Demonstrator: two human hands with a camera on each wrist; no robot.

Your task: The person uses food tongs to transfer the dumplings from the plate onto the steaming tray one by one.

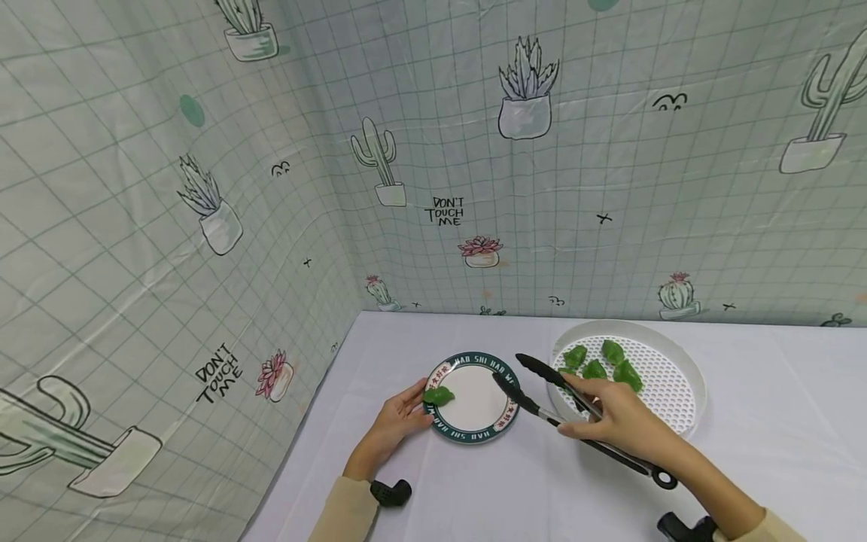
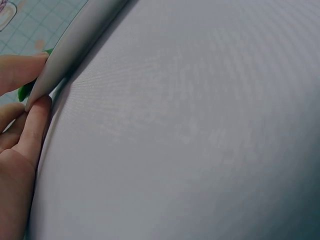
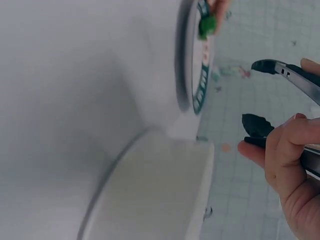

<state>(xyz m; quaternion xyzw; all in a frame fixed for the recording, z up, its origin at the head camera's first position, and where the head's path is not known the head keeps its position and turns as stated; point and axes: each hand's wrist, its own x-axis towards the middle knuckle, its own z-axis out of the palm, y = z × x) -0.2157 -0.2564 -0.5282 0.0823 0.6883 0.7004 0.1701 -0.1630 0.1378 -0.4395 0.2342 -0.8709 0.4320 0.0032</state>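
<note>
My left hand pinches the left rim of a round plate, white with a dark green lettered border. In the left wrist view the thumb lies over the rim and fingers sit under it. One small green dumpling-like piece lies at the plate's left edge, beside that hand. My right hand grips black-tipped metal tongs. Their jaws are spread apart with nothing between them, above the plate's right side and the gap next to it. Several similar green pieces lie on the white perforated tray behind the right hand.
A white cloth covers the table. Grid-patterned curtains with cactus drawings hang at the back and left. A black wrist device is on the left wrist; another is on the right.
</note>
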